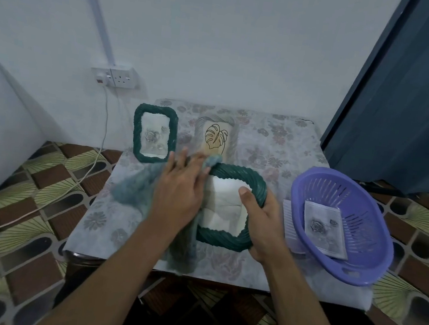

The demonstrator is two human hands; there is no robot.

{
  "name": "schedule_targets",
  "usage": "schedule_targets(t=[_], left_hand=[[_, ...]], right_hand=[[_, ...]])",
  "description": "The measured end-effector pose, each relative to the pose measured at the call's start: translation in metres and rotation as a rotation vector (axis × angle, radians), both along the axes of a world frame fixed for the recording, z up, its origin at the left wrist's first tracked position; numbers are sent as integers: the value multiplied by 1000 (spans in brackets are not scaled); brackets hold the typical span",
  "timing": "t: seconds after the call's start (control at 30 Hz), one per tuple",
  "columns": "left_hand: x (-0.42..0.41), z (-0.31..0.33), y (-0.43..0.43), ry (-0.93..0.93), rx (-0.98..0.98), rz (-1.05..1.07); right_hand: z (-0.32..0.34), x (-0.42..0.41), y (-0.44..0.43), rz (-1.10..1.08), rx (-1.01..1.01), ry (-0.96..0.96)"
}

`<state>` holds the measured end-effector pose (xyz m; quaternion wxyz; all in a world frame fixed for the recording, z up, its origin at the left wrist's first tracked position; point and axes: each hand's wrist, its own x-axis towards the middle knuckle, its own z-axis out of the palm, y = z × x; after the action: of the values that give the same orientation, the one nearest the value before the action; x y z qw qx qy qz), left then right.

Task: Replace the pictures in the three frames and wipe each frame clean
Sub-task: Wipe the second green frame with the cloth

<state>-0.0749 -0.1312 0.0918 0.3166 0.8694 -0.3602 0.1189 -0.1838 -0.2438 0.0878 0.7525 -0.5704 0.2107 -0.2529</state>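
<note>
Left hand (177,193) blurred; its fingers (197,160) hid the green frame's (231,212) left edge and the cloth (135,190) under them.

- At 12 o'clock, beyond my hands, a pale frame (216,136) lies flat; a green frame (154,133) lies at 11.
- At 3 o'clock, a purple basket (345,228) blocks the table's right edge.
- At 8 o'clock, bare tablecloth (100,216) gives open passage.

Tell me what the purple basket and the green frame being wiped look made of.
Purple basket: apparently moulded plastic, smooth with a slight sheen, with even slots cut through its wall. Green frame, held by the right hand: twisted rope-like ridges, glossy; it could be painted wicker or moulded resin, I can't tell which.
</note>
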Motion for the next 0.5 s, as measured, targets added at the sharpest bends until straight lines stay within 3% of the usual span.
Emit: schedule_targets(t=[0.13,0.33,0.5], left_hand=[[-10,7,-5,102,-94,41],[-8,-3,-11,-31,-67,-133],[3,0,-7,-40,-51,13]], right_hand=[[1,2,0,-8,-17,-13],[-3,3,-6,-39,-7,-22],[-2,0,-4,-41,-55,-52]])
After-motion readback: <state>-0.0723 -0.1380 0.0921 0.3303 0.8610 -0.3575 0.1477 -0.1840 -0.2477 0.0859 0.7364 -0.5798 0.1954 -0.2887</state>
